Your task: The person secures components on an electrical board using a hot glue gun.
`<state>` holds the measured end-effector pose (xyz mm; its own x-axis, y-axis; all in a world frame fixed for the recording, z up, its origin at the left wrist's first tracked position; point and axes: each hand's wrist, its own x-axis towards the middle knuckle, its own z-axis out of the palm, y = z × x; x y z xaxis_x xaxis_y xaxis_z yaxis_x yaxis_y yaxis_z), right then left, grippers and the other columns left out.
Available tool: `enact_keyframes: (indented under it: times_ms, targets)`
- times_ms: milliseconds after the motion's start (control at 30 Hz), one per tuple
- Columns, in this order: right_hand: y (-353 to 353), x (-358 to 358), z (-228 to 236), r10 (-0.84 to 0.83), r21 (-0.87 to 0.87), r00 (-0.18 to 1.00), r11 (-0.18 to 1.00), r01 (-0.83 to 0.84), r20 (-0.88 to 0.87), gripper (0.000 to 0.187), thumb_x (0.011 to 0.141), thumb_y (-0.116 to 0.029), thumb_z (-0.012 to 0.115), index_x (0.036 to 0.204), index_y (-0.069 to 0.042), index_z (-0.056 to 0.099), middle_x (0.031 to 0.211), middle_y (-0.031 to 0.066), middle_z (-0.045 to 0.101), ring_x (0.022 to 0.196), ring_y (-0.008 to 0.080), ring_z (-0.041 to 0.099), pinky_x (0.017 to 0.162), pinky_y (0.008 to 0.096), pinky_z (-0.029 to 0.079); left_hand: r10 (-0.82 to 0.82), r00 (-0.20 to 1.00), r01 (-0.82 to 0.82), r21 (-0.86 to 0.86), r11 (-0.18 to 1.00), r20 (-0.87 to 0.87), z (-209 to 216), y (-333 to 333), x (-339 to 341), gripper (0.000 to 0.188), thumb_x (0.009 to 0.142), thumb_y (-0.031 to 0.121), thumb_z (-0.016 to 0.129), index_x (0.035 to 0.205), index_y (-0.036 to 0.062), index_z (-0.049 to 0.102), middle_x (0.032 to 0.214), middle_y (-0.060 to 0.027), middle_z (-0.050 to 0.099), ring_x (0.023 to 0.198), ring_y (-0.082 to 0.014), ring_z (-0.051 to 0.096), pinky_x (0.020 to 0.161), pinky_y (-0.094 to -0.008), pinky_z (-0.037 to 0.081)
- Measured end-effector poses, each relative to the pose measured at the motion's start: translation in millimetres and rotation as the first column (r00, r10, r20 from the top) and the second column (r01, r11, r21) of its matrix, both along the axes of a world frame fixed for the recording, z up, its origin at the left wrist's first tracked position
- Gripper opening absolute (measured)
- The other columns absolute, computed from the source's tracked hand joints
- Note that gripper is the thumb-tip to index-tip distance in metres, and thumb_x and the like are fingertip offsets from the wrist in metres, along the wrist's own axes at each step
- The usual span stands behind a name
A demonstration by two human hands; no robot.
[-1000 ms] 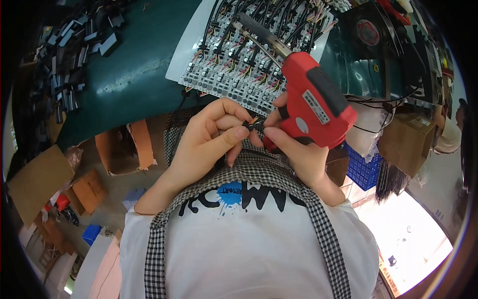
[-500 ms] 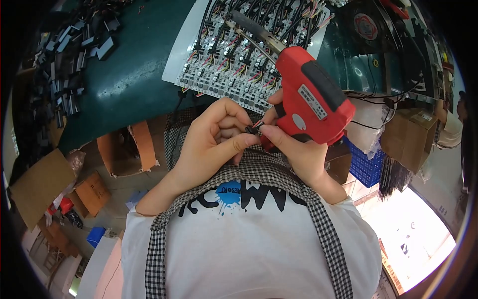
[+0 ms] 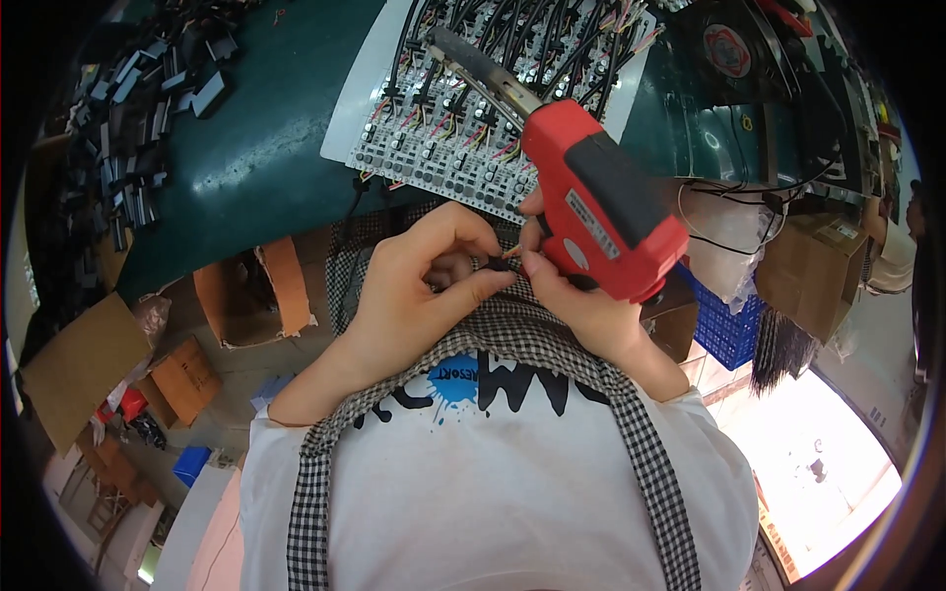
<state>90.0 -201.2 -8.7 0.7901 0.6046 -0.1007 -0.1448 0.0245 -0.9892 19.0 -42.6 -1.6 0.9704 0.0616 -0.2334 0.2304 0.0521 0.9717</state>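
Observation:
My right hand [image 3: 581,305] is wrapped round the grip of a red soldering gun [image 3: 601,202], whose metal tip points up and left over the circuit boards. The thumb and a finger of that hand are also close to some thin coloured wires [image 3: 510,252]. In front of my apron, my left hand [image 3: 419,271] pinches a black cable end [image 3: 499,264] between thumb and forefinger, with its wires toward the right hand. Just beyond my hands lies a panel of white circuit boards [image 3: 434,158] with black cables and coloured wires attached in rows.
The green tabletop [image 3: 266,118] bears a heap of black and grey pieces [image 3: 148,108] at far left and a dark fan-like device [image 3: 734,54] at right. Below stand an open cardboard box [image 3: 251,291], a blue crate [image 3: 724,320] and another carton [image 3: 813,266].
The soldering gun has shifted left and slightly down, its tip swinging left over the boards. My right thumb has drawn a little away from the cable end. The left hand has barely moved.

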Motion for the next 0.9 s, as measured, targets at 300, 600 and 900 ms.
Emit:
enact_keyframes:
  times_ms: [300,600,900]
  targets:
    - [-4.9,-2.0,-8.5,-0.022,-0.186,0.567,0.934,0.305,0.823,0.081,0.067,0.007,0.06,0.134,0.003,0.016,0.091,0.0088,0.056,0.08,0.0125,0.058,0.071,0.025,0.047,0.016,0.991,-0.021,0.033,0.999,0.133,6.2,-1.9,-5.2,0.019,0.075,-0.002,0.065,0.087,0.001,0.051,0.076,0.0,0.051,0.054,0.0007,0.04,0.048,-0.0149,0.031]
    - [-20.6,2.1,10.4,0.067,0.052,0.997,0.996,-0.069,0.039,0.085,0.073,0.012,0.055,0.139,-0.004,0.004,0.095,0.0131,0.055,0.073,0.0137,0.06,0.068,0.0239,0.048,0.07,0.995,-0.096,-0.428,0.899,-0.077,4.1,5.3,-5.4,0.019,0.083,-0.003,0.053,0.096,0.0014,0.04,0.08,-0.0088,0.058,0.051,-0.005,0.048,0.044,-0.0157,0.034]
    - [2.6,2.6,2.6,-0.023,0.044,0.998,0.999,0.021,0.053,0.087,0.071,0.014,0.058,0.139,-0.007,0.008,0.098,0.0138,0.051,0.074,0.0144,0.06,0.067,0.0256,0.051,0.015,0.994,-0.065,-0.487,0.871,-0.105,-1.9,4.0,-3.9,0.019,0.084,0.0,0.054,0.097,0.0021,0.04,0.08,-0.0086,0.059,0.051,-0.0052,0.049,0.044,-0.0154,0.034]
